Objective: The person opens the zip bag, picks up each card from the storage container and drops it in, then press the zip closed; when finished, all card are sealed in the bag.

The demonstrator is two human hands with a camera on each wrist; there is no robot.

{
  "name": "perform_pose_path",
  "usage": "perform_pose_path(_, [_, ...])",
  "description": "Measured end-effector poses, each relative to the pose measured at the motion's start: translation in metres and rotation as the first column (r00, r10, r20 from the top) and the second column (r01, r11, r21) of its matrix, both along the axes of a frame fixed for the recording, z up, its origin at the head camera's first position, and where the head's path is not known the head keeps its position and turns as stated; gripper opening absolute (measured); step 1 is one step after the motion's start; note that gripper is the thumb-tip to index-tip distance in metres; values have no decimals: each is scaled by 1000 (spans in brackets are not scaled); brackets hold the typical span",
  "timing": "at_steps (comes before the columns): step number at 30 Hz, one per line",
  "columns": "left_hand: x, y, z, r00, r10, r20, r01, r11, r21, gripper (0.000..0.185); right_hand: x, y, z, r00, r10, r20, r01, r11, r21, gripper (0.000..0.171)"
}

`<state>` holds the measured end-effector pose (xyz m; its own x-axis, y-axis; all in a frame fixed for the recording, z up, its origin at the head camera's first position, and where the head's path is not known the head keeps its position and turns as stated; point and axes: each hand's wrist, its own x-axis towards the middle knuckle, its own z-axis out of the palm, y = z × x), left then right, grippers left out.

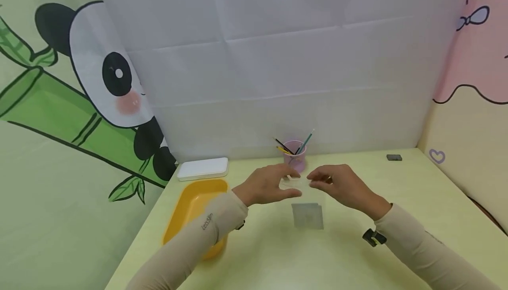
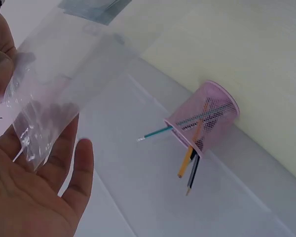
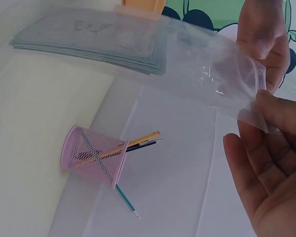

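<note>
A clear plastic bag (image 3: 202, 74) hangs between my hands, with its mouth edge toward them. Toward its far end shows a stack of thin grey rectangular sheets (image 1: 307, 216), seemingly inside the bag. My right hand (image 1: 341, 186) pinches the bag's edge between thumb and fingers, as the right wrist view shows. My left hand (image 1: 270, 185) is at the other side of the mouth, thumb and index finger apart. In the left wrist view its fingers (image 2: 81, 160) lie loosely bent behind the plastic, and its thumb is out of sight.
Behind the hands stands a pink mesh pen cup (image 1: 295, 155) with several pencils. A yellow-orange tray (image 1: 174, 219) sits left, partly under the left sleeve. A white flat box (image 1: 203, 168) lies at the back left, and a small dark grey block (image 1: 394, 157) at the back right.
</note>
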<state>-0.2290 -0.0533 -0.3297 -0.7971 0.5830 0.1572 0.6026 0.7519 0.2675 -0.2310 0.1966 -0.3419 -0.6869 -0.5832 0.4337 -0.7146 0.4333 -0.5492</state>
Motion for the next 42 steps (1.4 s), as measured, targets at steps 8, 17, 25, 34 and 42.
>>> perform_pose_path(8, [1,21,3,993,23,-113,-25,999,-22,16,-5,0,0,991,0,-135,11,997,79,18])
perform_pose_path(17, [0,22,8,984,22,-179,-18,1000,23,15,-15,-4,8,894,2,-447,81,983,166,9])
perform_pose_path(25, [-2,29,15,965,62,-254,-75,996,-39,14,-24,-8,5,872,-16,-489,103,983,151,12])
perform_pose_path(34, [-8,31,14,942,110,-317,-107,994,28,23,-34,-4,9,861,-39,-508,130,981,146,10])
perform_pose_path(42, [-13,37,12,901,118,-417,-130,992,-1,22,-45,-8,8,807,-21,-590,106,988,111,10])
